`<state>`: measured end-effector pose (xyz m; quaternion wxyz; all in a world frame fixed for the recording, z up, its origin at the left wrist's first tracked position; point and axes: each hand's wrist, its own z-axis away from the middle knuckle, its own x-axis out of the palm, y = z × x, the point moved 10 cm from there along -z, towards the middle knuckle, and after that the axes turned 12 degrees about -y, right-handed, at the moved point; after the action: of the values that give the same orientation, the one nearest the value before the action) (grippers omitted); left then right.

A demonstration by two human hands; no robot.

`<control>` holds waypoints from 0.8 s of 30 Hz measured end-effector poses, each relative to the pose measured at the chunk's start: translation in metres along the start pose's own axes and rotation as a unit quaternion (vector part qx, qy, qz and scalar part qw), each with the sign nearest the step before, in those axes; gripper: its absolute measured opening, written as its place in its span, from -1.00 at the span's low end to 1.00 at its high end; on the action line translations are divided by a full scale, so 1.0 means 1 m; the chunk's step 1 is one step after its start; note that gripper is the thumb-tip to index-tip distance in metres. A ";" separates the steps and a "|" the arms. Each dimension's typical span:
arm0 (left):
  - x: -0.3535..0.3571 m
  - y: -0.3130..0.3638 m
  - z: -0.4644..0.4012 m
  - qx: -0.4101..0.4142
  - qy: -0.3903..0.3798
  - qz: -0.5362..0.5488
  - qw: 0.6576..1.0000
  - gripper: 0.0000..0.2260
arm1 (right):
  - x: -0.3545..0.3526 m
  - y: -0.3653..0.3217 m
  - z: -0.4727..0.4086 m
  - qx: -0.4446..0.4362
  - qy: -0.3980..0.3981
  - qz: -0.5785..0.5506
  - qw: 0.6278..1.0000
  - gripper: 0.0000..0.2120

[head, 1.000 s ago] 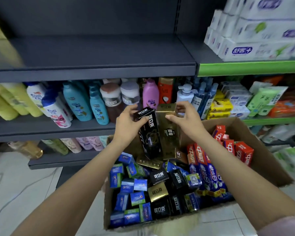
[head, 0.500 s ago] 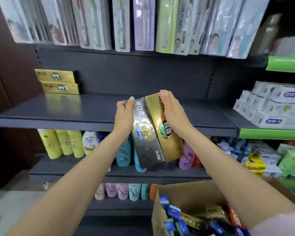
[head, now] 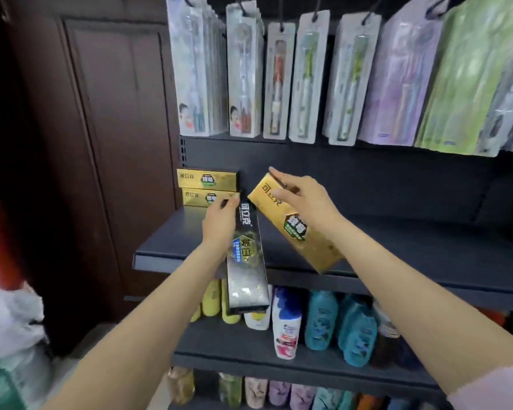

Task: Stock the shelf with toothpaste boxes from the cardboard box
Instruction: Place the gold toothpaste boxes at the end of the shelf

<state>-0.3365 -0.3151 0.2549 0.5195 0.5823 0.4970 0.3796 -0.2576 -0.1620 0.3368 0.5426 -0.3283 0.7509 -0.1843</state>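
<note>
The left hand (head: 219, 223) is closed around the upper end of a black toothpaste box (head: 247, 261), which hangs nearly upright with its lower end dropping past the front lip of the shelf (head: 397, 250). The right hand (head: 305, 202) is clamped on a gold toothpaste box (head: 293, 226), fingers over the top face, the box tilted with its far end raised toward the back panel and its near end low over the shelf edge. The 2 boxes are close at their upper ends but I cannot tell whether they touch.

At the back left corner of the shelf sit 2 gold boxes (head: 207, 187) already stacked flat, labels facing out. The rest of that shelf is bare. The cardboard box is out of view here.

To do this step well, I judge the gold box should go first: level it so its long side runs along the shelf, label forward, then set it either on the stack of 2 or just beside it, flush with their front faces. The black box hangs awkwardly; it needs turning flat before it nears the shelf, or its lower end may catch the lip. Starting a separate row for it to the right of the gold ones would keep the kinds apart.

Above hang toothbrush packs (head: 305, 81); below stand shampoo bottles (head: 320, 321), both well clear.
</note>
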 end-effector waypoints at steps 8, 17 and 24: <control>-0.073 -0.021 -0.051 -0.048 0.053 -0.016 0.997 -0.68 | 0.053 -0.004 -0.084 0.011 -0.004 0.069 0.998 -0.55; -0.138 -0.038 -0.118 -0.068 0.109 0.028 0.991 -0.64 | 0.124 0.002 -0.183 -0.009 -0.110 0.147 0.983 -0.54; -0.166 -0.057 -0.162 -0.079 0.095 0.017 0.992 -0.59 | 0.172 0.008 -0.244 -0.011 -0.120 0.164 0.979 -0.53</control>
<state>-0.5383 -0.4419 0.2396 0.5076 0.5092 0.5026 0.4800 -0.5225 -0.2948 0.2959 0.6477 -0.2263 0.7262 -0.0438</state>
